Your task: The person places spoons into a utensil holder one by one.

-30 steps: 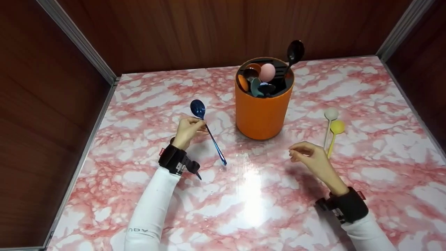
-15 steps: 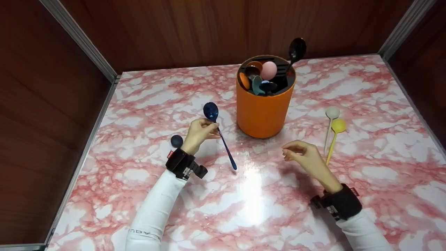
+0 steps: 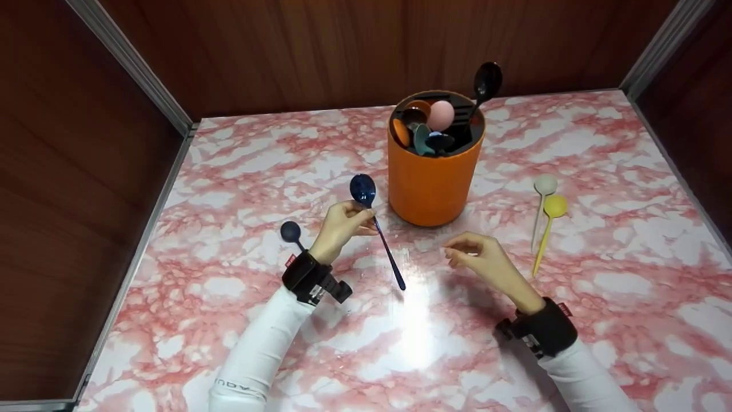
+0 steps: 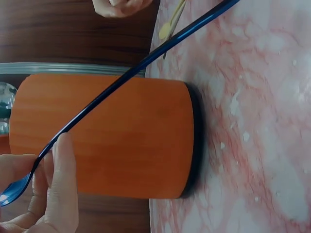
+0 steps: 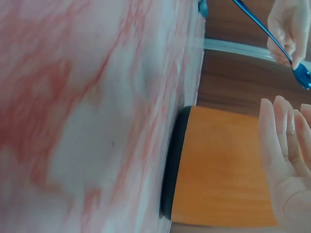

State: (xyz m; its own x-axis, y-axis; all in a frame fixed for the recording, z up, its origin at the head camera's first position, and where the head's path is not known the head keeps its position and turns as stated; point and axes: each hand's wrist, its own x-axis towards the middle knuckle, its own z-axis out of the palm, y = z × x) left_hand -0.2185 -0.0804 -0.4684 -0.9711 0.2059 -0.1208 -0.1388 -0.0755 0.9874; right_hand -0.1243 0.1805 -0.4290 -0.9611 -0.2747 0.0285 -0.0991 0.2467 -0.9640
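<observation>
In the head view my left hand (image 3: 341,229) pinches a shiny dark blue spoon (image 3: 389,249) just below its bowl. The spoon slants, bowl up and handle end down toward the right, above the table. The left wrist view shows thumb and fingers on the spoon's neck, with the handle (image 4: 141,65) crossing in front of the orange utensil holder (image 4: 131,141). My right hand (image 3: 486,258) hovers right of the spoon and holds nothing. Its fingers look loosely extended in the right wrist view, near the holder (image 5: 223,170) and apart from the spoon.
The orange utensil holder (image 3: 430,189) stands at the back middle with several spoons in it, a black spoon (image 3: 488,83) rising highest. Off-white (image 3: 545,186) and yellow (image 3: 555,207) spoons lie to the right. A small dark spoon (image 3: 290,231) lies behind my left wrist. Wooden walls enclose the table.
My left hand has moved right and slightly toward me with the blue spoon. My right hand has moved left, closer to it. The small dark spoon has come into sight beside the left wrist.
</observation>
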